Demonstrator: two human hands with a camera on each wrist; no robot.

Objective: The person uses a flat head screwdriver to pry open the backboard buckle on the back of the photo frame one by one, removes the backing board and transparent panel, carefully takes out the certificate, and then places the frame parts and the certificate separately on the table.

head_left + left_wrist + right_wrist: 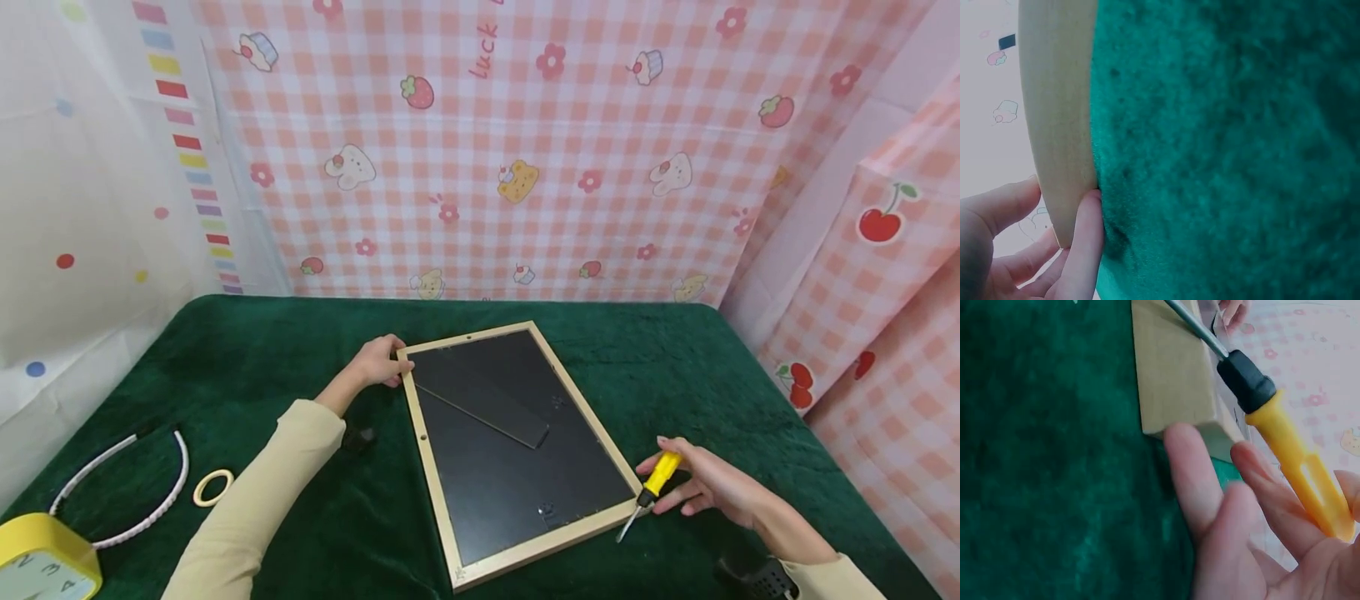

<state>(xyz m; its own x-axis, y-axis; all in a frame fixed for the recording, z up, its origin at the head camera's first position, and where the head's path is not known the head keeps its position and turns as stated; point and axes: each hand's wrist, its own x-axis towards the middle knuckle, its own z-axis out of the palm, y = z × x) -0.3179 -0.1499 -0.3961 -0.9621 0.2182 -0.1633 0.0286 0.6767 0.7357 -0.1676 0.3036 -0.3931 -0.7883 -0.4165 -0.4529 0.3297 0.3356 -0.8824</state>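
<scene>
A picture frame (495, 433) with a light wooden border lies on the green cloth, its black backing board and fold-out stand leg (480, 414) facing up. My left hand (377, 362) grips the frame's far left corner, thumb on top; in the left wrist view, fingers (1085, 231) reach along the wooden edge (1060, 112). At the near right corner, my right hand (712, 483) holds a screwdriver (660, 477) by its yellow handle, the metal shaft slanting down past the corner. In the right wrist view, a fingertip (1184, 440) is right at the frame's corner (1175, 394).
To the left lie a white headband (161, 504), a wooden ring (213, 488) and a yellow clock (52, 554). The green cloth (300, 333) covers the table. Behind hangs a pink checked curtain (465, 150), with another curtain (870, 275) along the right side.
</scene>
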